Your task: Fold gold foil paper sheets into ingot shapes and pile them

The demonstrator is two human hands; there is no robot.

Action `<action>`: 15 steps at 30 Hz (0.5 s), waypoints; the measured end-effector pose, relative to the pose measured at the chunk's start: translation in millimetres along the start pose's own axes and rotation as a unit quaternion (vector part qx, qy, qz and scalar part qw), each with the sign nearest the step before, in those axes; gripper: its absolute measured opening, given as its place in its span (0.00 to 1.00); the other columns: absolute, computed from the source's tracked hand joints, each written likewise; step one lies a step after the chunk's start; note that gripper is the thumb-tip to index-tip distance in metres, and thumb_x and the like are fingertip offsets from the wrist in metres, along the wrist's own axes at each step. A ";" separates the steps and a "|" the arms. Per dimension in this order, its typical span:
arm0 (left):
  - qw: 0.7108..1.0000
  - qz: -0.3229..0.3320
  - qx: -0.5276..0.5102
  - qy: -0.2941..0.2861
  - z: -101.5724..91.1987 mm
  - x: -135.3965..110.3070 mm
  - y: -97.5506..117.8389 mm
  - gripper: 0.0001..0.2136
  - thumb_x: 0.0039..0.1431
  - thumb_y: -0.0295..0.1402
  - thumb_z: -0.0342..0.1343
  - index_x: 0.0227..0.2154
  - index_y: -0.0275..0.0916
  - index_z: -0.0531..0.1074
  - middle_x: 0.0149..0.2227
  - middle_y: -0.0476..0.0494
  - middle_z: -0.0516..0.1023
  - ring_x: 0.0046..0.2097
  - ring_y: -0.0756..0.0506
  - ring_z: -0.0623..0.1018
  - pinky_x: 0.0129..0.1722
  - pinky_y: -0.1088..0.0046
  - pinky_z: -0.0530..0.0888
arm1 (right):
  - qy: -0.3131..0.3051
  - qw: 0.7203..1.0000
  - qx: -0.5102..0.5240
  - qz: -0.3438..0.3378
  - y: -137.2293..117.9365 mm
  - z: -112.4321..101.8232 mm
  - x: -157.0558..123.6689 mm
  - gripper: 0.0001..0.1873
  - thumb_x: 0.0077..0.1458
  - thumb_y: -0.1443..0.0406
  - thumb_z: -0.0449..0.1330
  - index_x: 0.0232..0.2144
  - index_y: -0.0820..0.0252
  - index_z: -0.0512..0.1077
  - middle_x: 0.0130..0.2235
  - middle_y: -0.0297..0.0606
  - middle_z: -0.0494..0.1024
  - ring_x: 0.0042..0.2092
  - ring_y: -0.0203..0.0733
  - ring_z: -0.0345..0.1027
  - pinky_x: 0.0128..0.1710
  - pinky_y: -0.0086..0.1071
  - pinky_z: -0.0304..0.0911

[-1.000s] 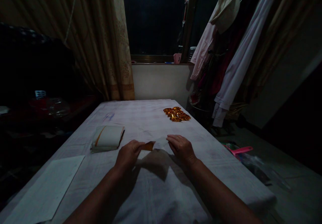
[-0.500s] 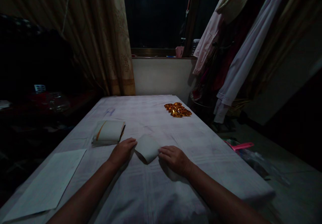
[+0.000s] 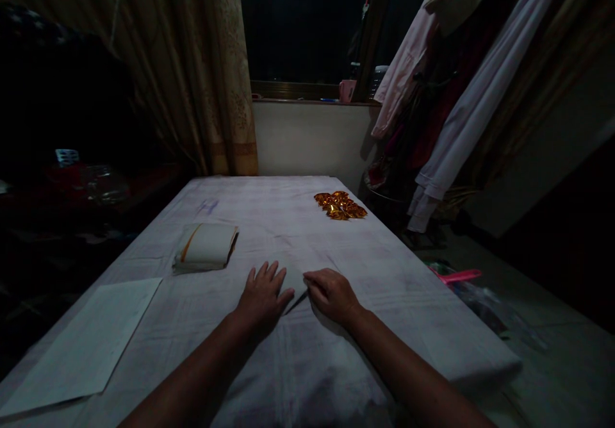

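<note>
My left hand [image 3: 263, 295] lies flat with its fingers spread, pressing down a folded pale paper sheet [image 3: 293, 287] on the white cloth-covered table [image 3: 288, 364]. My right hand [image 3: 331, 295] is beside it with fingers curled, pinching the right edge of the same sheet. Most of the sheet is hidden under the two hands. A stack of pale sheets with an orange edge [image 3: 205, 247] lies to the left, beyond my left hand. A heap of folded gold foil pieces [image 3: 339, 204] sits at the far right of the table.
A large white sheet [image 3: 81, 345] lies at the table's near left corner. A curtain [image 3: 192, 63] and a dark window are behind the table. Clothes [image 3: 456, 95] hang at the right. A pink object [image 3: 456, 277] lies on the floor to the right.
The paper, held up between both hands with its gold side showing, was folded over and laid down. My left hand has opened flat on it, and my right hand has drawn closer.
</note>
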State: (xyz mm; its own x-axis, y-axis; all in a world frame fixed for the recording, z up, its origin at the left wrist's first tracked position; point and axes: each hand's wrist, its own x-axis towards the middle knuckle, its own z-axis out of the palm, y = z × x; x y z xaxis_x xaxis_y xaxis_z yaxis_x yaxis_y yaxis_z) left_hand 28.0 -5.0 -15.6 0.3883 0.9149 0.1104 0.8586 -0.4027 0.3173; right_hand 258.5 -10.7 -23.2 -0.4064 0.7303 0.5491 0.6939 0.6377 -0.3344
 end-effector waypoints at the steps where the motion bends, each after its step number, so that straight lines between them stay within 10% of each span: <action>1: 1.000 0.006 0.000 -0.008 -1.8 -0.1 -2.2 0.27 0.66 0.47 0.51 0.63 0.41 0.67 0.69 0.33 0.60 0.71 0.30 0.57 0.67 0.40 0.50 | 0.006 1.000 0.027 -0.003 -0.9 -1.4 -3.3 0.17 0.57 0.71 0.56 0.47 0.57 0.76 0.41 0.42 0.83 0.42 0.44 0.76 0.44 0.36 0.70; 10: 0.990 0.099 -0.031 -0.095 -23.1 -3.2 -16.6 0.25 0.67 0.42 0.51 0.66 0.45 0.63 0.70 0.38 0.58 0.72 0.35 0.55 0.69 0.46 0.48 | 0.002 0.994 -0.027 -0.110 -4.8 -9.4 -0.7 0.06 0.60 0.68 0.62 0.38 0.54 0.78 0.36 0.39 0.80 0.38 0.44 0.70 0.40 0.37 0.65; 15: 0.978 0.094 -0.161 -0.099 -23.4 -3.1 -22.5 0.20 0.66 0.43 0.51 0.57 0.48 0.74 0.65 0.43 0.70 0.69 0.36 0.61 0.69 0.47 0.51 | -0.018 0.997 0.055 -0.056 -6.6 -12.8 17.2 0.06 0.57 0.70 0.61 0.35 0.55 0.76 0.43 0.41 0.80 0.45 0.44 0.72 0.46 0.38 0.67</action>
State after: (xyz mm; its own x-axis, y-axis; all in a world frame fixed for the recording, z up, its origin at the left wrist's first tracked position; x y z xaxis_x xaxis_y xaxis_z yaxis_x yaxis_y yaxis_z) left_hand -0.4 1.9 -1.0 0.6131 0.7898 0.0211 0.6289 -0.5040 0.5920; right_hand 254.6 -5.5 -1.7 -0.5001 0.6600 0.5607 0.5744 0.7373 -0.3556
